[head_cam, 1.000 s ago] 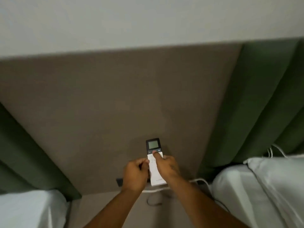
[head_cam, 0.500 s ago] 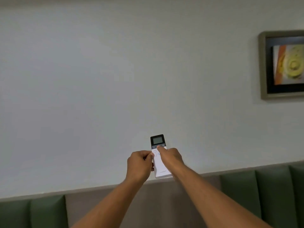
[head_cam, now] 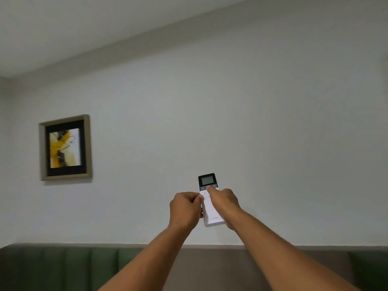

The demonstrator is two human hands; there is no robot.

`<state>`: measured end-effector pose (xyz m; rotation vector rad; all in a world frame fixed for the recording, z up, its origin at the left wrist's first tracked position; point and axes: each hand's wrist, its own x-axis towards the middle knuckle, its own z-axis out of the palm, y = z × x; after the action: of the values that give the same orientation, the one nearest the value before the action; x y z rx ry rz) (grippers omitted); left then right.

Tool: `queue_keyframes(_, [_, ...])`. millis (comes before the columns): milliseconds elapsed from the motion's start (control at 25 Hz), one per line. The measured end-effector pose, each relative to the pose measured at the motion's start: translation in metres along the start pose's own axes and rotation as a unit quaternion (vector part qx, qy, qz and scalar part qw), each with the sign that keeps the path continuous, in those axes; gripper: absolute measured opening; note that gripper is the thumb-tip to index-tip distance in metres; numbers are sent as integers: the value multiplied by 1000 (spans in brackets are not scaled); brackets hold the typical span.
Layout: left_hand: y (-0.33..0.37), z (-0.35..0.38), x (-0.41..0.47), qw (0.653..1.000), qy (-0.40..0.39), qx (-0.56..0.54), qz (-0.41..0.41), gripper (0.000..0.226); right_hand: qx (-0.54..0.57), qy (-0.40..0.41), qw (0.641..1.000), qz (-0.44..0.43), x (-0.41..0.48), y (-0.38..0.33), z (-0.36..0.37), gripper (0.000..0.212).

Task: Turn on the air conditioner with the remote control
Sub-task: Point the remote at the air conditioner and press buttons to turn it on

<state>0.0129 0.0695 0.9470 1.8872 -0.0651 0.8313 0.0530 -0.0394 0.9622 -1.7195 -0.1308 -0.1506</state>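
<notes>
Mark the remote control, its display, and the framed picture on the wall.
remote control (head_cam: 210, 211): head view, white lower body between the two hands.
display (head_cam: 208, 180): head view, centre of the grey screen in the black top section.
framed picture (head_cam: 65, 147): head view, middle of the yellow and white artwork.

Not much readable from my seat. Remote control (head_cam: 210, 203): small grey brand mark near bottom edge of white body, looks like "LLOYD", bit soft though. Minus sign left and plus sign right on dark strip under screen. Screen itself: no digits I can make out. Button icons below too blurry. Framed picture (head_cam: 65, 147) on wall: no lettering visible.
</notes>
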Motion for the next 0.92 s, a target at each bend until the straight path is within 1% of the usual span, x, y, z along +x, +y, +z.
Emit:
queue_keyframes(120, [-4,-69,-1,997,62,42,-20,25,19,-68,997,-20,-19,-26,63,33])
queue_keyframes(160, [-6,-106,-6,992,102,65,-29,25,26,-105,994,-27,-32,-38,96,33])
queue_keyframes(240, [-6,-162,-20,983,145,110,-39,23,46,-156,986,-41,-59,-56,145,33])
queue_keyframes(320, [-2,-246,-51,959,220,173,-54,23,63,-246,966,-46,-112,-79,214,34])
queue_keyframes(440, [21,-355,-113,916,308,244,-87,20,94,-364,925,-60,-203,-112,293,33])
queue_keyframes(560, [67,-450,-200,862,396,299,-107,20,135,-488,860,-62,-322,-150,347,28])
queue_keyframes(600, [82,-472,-224,848,418,307,-111,19,147,-518,840,-62,-354,-161,356,27])
queue_keyframes(680, [124,-515,-285,804,466,352,-116,21,167,-593,786,-54,-435,-185,365,25])
queue_keyframes(720, [144,-532,-309,780,472,393,-119,25,175,-619,764,-53,-467,-194,366,25])
queue_keyframes(760, [161,-546,-328,748,465,457,-121,29,184,-637,747,-50,-492,-201,366,26])
queue_keyframes(840, [198,-570,-361,662,430,599,-132,32,193,-658,725,-55,-534,-216,364,28])
queue_keyframes(880, [211,-578,-371,626,410,647,-146,31,195,-665,718,-61,-545,-220,365,29])
queue_keyframes(920, [229,-589,-387,586,396,685,-173,36,196,-676,707,-67,-561,-229,363,29])
